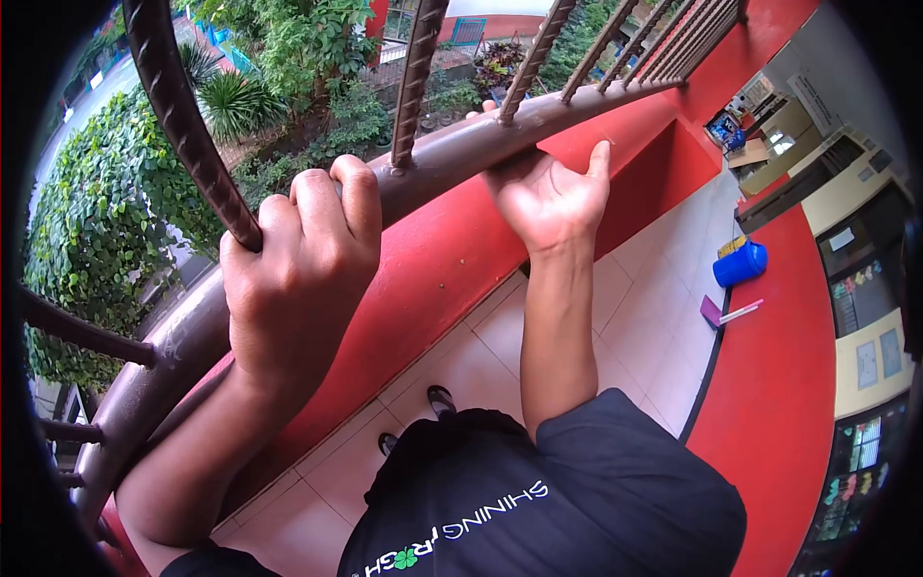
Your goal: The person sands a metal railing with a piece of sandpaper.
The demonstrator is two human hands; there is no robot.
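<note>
A thick brown metal railing pipe [452, 149] runs diagonally across the head view, with twisted bars [415, 87] joined to it. My left hand [300, 255] is closed over the pipe from above, back of the hand toward me, right beside one twisted bar; its thumb is hidden. Farther along, my right hand [548, 192] reaches under the same pipe with the palm turned up. Its fingers curl round the far side, where fingertips show above the pipe, while the thumb stands apart on the near side.
Below the railing is a red wall [433, 274]; a pale tiled floor [486, 361] lies beneath me. To the right stand a blue bin [740, 263] and a purple dustpan [711, 311] by a red wall base. Bushes [106, 207] grow beyond the bars.
</note>
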